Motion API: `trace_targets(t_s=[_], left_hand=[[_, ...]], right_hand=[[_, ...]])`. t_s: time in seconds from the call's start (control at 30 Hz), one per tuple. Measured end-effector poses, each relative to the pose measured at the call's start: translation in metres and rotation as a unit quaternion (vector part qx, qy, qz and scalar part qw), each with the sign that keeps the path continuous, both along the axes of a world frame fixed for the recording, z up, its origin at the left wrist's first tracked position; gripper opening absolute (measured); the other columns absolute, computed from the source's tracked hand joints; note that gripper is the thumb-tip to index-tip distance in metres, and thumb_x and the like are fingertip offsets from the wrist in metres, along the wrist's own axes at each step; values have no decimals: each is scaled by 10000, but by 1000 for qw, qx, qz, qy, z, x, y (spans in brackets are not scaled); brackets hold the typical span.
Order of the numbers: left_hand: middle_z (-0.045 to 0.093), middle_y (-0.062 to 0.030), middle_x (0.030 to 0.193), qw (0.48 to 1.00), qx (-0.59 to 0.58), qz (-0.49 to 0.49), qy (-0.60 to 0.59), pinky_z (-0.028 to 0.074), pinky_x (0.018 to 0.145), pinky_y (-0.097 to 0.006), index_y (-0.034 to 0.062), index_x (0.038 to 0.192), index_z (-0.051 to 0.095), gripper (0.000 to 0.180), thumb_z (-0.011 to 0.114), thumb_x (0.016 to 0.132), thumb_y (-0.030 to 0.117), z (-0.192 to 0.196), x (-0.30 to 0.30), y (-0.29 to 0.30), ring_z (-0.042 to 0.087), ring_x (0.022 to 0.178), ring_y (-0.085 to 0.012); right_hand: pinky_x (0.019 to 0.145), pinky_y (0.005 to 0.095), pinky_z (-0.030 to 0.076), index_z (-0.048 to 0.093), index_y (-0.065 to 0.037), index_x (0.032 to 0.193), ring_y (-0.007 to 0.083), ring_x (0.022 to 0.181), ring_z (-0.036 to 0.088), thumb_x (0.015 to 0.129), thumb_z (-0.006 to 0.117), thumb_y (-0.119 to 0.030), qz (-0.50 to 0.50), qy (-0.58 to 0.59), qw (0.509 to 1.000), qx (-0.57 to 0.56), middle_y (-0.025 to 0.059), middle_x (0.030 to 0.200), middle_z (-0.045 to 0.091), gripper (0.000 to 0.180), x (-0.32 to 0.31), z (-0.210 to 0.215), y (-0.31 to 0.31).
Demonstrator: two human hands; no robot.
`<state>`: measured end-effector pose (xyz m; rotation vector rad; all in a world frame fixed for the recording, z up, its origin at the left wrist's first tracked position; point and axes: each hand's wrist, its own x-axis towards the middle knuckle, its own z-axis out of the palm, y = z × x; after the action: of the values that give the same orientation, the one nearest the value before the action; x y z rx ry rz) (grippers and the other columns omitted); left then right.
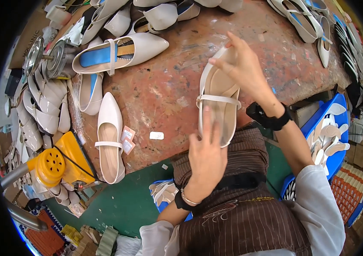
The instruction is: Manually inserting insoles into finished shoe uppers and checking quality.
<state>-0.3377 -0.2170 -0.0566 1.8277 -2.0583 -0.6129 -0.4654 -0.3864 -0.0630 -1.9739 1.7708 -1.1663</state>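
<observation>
A pale beige strapped flat shoe (203, 85) is held near the table's front edge, its opening and tan inner sole facing up. My right hand (245, 64) grips its far end, thumb along the rim. Low in the shoe, beneath the narrow strap, the stretched fingers of my left hand (207, 155) lie against the inner sole; they are partly blurred by motion. A matching shoe (110, 117) rests to the left with its pointed toe away from me. Beside it are pinkish tags (128, 138) and a small white label (156, 135).
More beige shoes (147, 49) crowd the table's far left, some with blue inside. Others lie far right (305, 27). A yellow machine (72, 158) stands at the left edge, near a metal spool-like part (55, 59). Blue crates of pale soles (335, 123) flank me below the worn reddish table (160, 85).
</observation>
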Motion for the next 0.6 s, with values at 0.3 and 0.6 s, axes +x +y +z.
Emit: trace_targets(t_s=[0.3, 0.6], left_hand=[[587, -128, 1299, 994, -20, -68, -83, 576, 545, -340, 34, 1134, 696, 512, 793, 666, 218, -17, -18, -3, 597, 804, -284], [565, -143, 1386, 995, -18, -58, -73, 580, 553, -331, 60, 1080, 724, 416, 797, 723, 262, -13, -12, -7, 591, 801, -273]], right_hand=[[1069, 495, 427, 559, -1, 1285, 459, 1279, 510, 741, 646, 48, 195, 117, 956, 186, 202, 1217, 636, 553, -24, 21, 134], [1164, 568, 256, 561, 61, 1246, 374, 1278, 539, 792, 585, 13, 162, 266, 931, 190, 235, 1306, 594, 456, 19, -8, 54]])
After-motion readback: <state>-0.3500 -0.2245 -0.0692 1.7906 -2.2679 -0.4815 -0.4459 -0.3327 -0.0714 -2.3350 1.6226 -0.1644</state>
